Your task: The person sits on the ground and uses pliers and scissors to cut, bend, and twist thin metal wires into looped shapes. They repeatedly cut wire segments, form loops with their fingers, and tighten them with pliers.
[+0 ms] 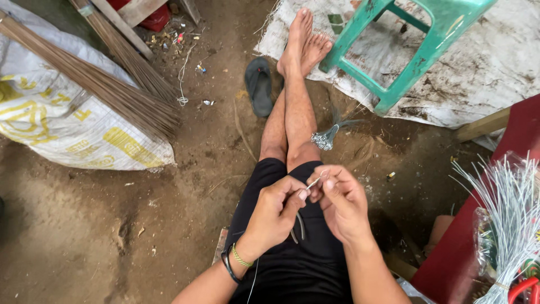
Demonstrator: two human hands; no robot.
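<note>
I sit on a dirt floor with my bare legs stretched forward. My left hand (277, 211) and my right hand (340, 200) meet over my lap, both pinching a short thin silver wire (315, 181) with a small loop at its far end. Under my left palm sits a pair of dark-handled pliers (298, 228), handles pointing down. My left wrist wears a black band and a green one. On the ground past my knee lies a bundle of finished wire pieces (325, 138).
A green plastic stool (405, 67) stands on a dirty white sack at the upper right. A dark sandal (259, 84) lies beside my feet. Bundles of broom sticks (112, 90) rest on a printed sack at left. A sheaf of thin wires (509, 219) stands at right by a red surface.
</note>
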